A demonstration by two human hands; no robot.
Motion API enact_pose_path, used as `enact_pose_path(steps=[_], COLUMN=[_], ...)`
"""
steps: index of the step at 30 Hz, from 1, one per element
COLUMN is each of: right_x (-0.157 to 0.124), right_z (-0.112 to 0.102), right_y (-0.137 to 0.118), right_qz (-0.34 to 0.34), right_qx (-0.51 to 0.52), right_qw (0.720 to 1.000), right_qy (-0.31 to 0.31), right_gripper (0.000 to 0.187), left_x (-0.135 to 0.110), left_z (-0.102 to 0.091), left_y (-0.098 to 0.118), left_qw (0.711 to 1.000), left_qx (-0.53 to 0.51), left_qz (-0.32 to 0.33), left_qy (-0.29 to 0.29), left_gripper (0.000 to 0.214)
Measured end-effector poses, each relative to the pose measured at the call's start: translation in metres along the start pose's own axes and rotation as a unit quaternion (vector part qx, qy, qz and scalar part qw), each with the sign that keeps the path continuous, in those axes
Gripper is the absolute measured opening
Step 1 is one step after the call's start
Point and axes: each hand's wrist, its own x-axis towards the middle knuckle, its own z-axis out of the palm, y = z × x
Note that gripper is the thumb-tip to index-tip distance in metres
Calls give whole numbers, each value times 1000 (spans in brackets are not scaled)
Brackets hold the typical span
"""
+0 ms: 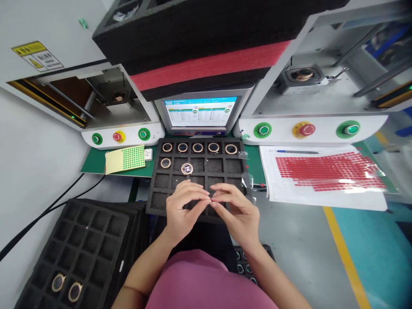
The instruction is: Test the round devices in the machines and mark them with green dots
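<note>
My left hand and my right hand meet fingertip to fingertip over the near part of a black foam tray. Both are pinched closed; whatever lies between the fingertips is too small to make out. Just beyond my left hand, a round watch with a lit face lies across a divider of the tray. Several gold-rimmed round watch units with dark faces fill the far row, and another unit sits at the left of the second row. Bits of clear film cling to the tray's right edge.
A monitor stands between two machines with green buttons and red stop buttons. Red stickers and a pen lie on paper at right, a green-dot sheet at left. Stacked foam trays stand lower left; a foam block overhangs.
</note>
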Motion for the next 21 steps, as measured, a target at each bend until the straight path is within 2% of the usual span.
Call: enact_pose_path(steps=[7, 17, 19, 21], right_x=[-4, -14, -24, -33], right_z=[-2, -7, -11, -25], right_y=[-2, 0, 3, 14], right_qz=[-3, -70, -43, 28], right_qx=[10, -46, -53, -48], right_qw=[1000, 996, 998, 997], right_qy=[-7, -29, 13, 61], right_gripper=[8, 9, 6, 8], left_x=[-1, -7, -17, -32], left_z=[-3, -5, -11, -27], left_y=[3, 7, 9, 5], left_qw=[996, 970, 963, 959], left_qx=[-53, -165, -171, -149], left_qz=[-56, -158, -197, -235], left_qy=[-48, -85, -69, -44], left_gripper=[19, 28, 24, 18])
